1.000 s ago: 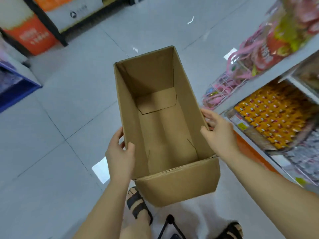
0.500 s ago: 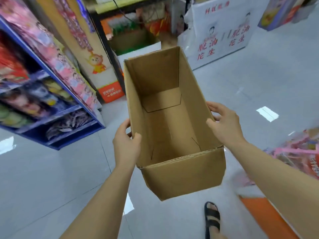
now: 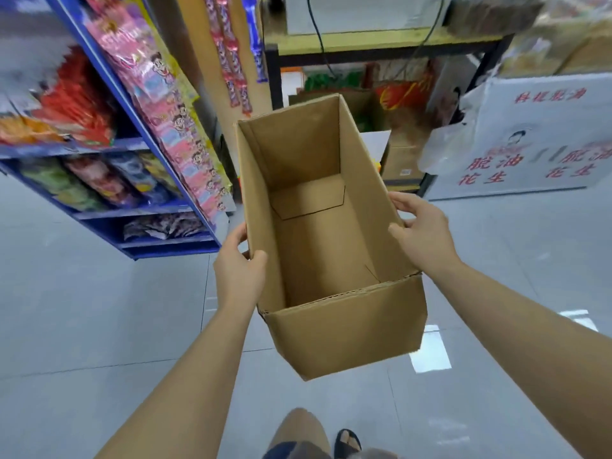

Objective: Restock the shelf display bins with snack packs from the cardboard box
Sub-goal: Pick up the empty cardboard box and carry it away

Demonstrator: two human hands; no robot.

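An open brown cardboard box (image 3: 351,329) hangs in the air in front of me, and nothing lies inside it. My left hand (image 3: 239,270) grips its left wall, thumb curled over the rim and fingers on the outside. My right hand (image 3: 422,235) holds the right wall, fingers curled round the outer side. A blue shelf (image 3: 139,127) at the left carries several coloured snack packs (image 3: 79,104).
A black-framed rack (image 3: 381,51) with cartons and bags stands straight ahead. White sacks with red characters (image 3: 536,144) sit at the right. Strips of sweets (image 3: 231,61) hang beside the blue shelf. Grey tiled floor (image 3: 82,326) spreads around; my knee and sandalled foot (image 3: 347,440) show below.
My view has swung left, away from the white shelf with yellow packs, to the blue shelf and black rack. Both hands keep the same hold on the box.
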